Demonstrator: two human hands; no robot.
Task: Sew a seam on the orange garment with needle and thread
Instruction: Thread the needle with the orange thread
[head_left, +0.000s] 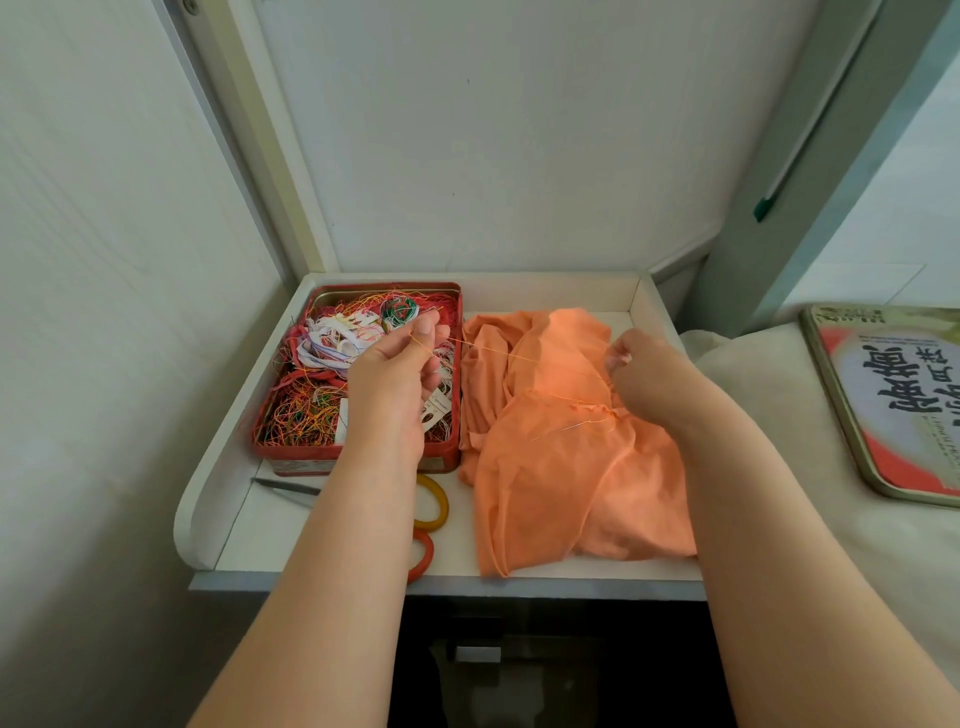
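The orange garment (556, 467) lies crumpled on the right half of a small white table (343, 551). My left hand (400, 364) is raised over the red tin and pinches an orange thread (488, 349) between thumb and fingers. The thread runs taut to the right across the garment toward my right hand (649, 379). That hand rests on the fabric with its fingers curled around a fold of the cloth. A thin needle (571, 428) lies on the garment just below the right hand.
A red tin (291, 452) full of tangled coloured threads stands at the table's left. Scissors (431, 519) with yellow and orange handles lie in front of it. The tin's lid (883, 395) rests on a cushion at the right. White walls close in behind and left.
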